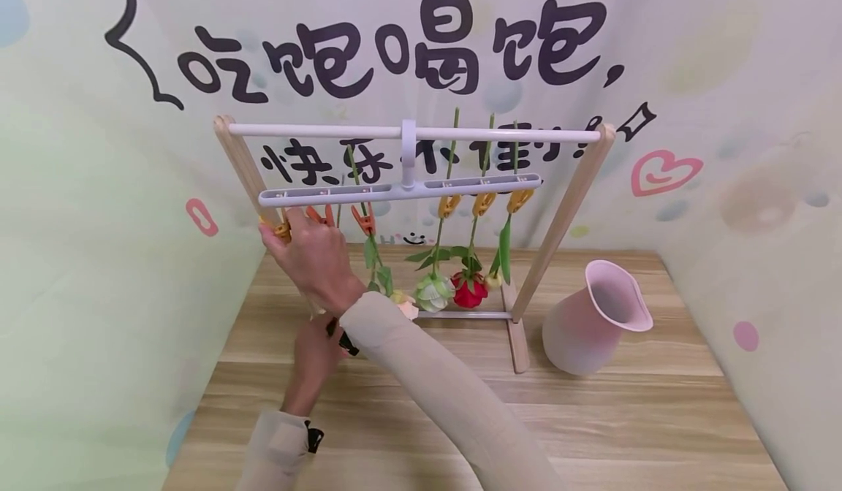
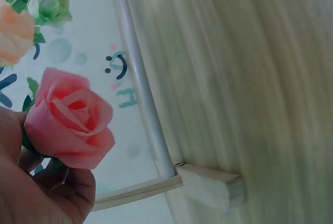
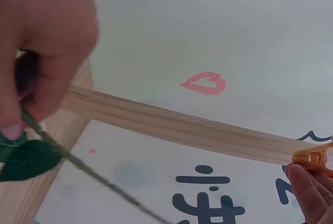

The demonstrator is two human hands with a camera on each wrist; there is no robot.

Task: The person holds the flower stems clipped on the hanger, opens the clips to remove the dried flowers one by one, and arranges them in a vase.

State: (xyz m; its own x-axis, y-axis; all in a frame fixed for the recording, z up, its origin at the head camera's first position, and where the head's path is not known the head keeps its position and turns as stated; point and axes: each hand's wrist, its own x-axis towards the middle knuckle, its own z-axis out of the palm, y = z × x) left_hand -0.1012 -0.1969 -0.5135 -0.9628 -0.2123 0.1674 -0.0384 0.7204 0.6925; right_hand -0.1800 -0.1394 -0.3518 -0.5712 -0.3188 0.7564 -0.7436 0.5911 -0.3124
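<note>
My left hand [image 1: 317, 356], low at the frame's left side, grips a pink rose [image 2: 73, 117] just under its bloom. In the right wrist view that left hand [image 3: 49, 41] holds the green stem [image 3: 99, 177] near a leaf. My right hand [image 1: 319, 257], raised above it, pinches a yellow clip [image 3: 315, 157] at the left end of the white hanger [image 1: 388, 193]. Two red clips [image 1: 364, 218] hang just right of this hand. Farther right, yellow clips [image 1: 484, 203] hold a white-green rose [image 1: 434, 294], a red rose [image 1: 470, 290] and a small pale bloom [image 1: 493, 280] upside down.
The hanger hooks over the top bar [image 1: 316, 131] of a wooden-legged rack [image 1: 559, 221]. A peach rose [image 2: 14, 34] hangs left of the white-green one, partly behind my sleeve. A pink vase [image 1: 582, 330] stands on the wooden table [image 1: 625, 418], right of the rack.
</note>
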